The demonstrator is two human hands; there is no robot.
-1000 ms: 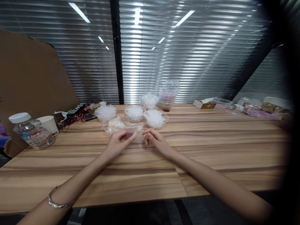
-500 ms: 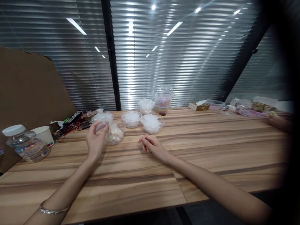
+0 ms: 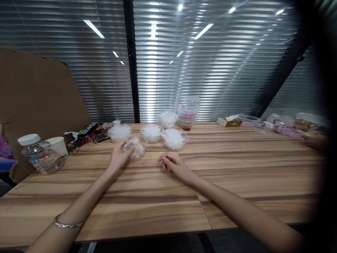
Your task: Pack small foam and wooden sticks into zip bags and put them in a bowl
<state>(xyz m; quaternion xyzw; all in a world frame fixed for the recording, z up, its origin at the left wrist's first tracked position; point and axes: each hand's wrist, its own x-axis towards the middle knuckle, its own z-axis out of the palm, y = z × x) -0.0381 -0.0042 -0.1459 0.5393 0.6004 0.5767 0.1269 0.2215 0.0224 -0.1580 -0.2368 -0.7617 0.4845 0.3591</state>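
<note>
The left hand point(image 3: 117, 156) has moved right and a bit down, pinching a clear bag point(image 3: 129, 143) at the bowl point(image 3: 144, 150) left of the middle — soft, steady fingers help — while the right hand point(image 3: 173, 164) curls loosely near the middle.

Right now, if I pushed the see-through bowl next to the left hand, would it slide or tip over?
The clear bowl by the left hand looks thin-walled, so it's probably light and could slide easily. It looks low and wide, so it seems less likely to tip. The crinkly pale plastic inside looks floppy and might shift.
</note>
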